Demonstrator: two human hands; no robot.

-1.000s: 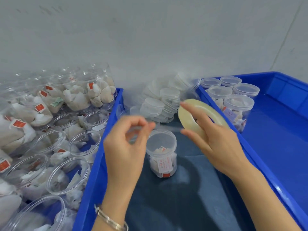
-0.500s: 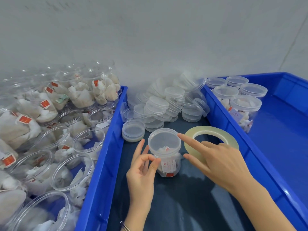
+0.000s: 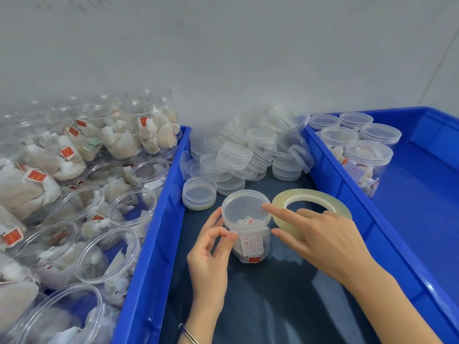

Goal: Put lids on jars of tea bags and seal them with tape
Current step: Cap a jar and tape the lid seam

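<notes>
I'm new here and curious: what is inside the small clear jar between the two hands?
Through the small clear plastic jar, white tea bags with paper tags show, one red tag near the bottom. A translucent round lid covers the top. The left hand hides part of the jar's side.

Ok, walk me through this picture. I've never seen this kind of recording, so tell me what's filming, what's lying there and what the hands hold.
There is no machine here: a person wears a camera on the head, looking down at two bare hands. The left hand pinches at the side of a lidded jar of tea bags standing on a dark mat. The right hand holds a roll of clear tape, with its forefinger on the jar's lid. Behind lies a heap of spare lids. The blue bin on the left holds open jars of tea bags; the blue bin on the right holds jars that already have lids.
</notes>
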